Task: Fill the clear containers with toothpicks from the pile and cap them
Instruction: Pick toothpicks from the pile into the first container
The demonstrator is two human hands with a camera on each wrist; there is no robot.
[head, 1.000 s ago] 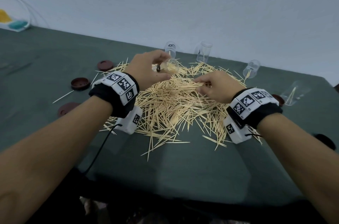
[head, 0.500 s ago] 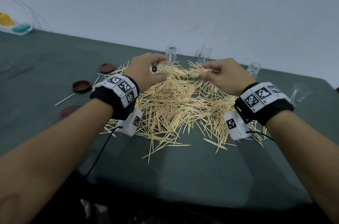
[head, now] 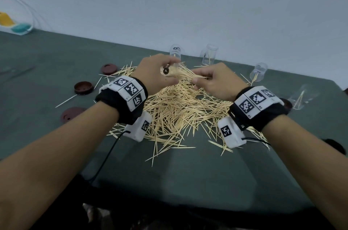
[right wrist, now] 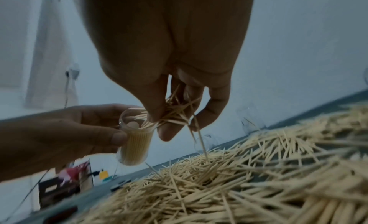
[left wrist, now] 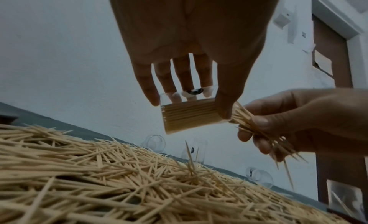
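My left hand (head: 156, 74) grips a clear container (left wrist: 189, 115) tipped on its side above the pile, largely packed with toothpicks. Its mouth faces my right hand (head: 211, 81), which pinches a loose bunch of toothpicks (left wrist: 256, 129) whose tips enter the container (right wrist: 135, 140) mouth. A few sticks hang or drop from the bunch (right wrist: 179, 112) toward the pile. The toothpick pile (head: 180, 111) spreads over the green table beneath both hands.
Three dark red caps (head: 83, 87) (head: 108, 68) (head: 70, 114) lie left of the pile. Clear containers (head: 175, 52) (head: 210, 56) (head: 259, 71) sit along the far edge by the wall; another (head: 301, 96) lies at the right beside a cap (head: 286, 103). The green table (head: 188, 177) extends toward me.
My right hand lifted a bunch of toothpicks off the pile and brought it left to the container's mouth. My left hand raised and tipped the container toward it.
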